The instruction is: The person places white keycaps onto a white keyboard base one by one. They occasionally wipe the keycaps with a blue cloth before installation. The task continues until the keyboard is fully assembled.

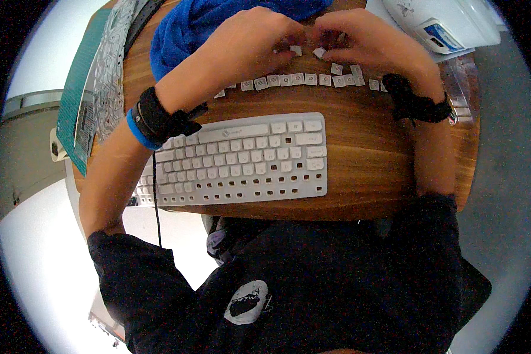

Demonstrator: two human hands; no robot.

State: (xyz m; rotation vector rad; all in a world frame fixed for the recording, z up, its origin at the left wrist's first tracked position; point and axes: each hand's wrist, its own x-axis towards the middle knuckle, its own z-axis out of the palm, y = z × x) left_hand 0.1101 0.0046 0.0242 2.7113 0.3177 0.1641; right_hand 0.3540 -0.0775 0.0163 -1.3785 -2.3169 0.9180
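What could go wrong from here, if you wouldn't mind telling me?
The small white keycaps that the left hand and right hand seem to pinch could slip and drop. The black strap on the right wrist, near the loose keycap row, might knock it out of line. The black cord crossing the keyboard in view might snag.

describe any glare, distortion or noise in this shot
Head view: fisheye bends the edges of the brown wooden table; the white area at lower left is washed out; colour speckle dots the black cloth shirt; details on the small white square keycaps look blurred.
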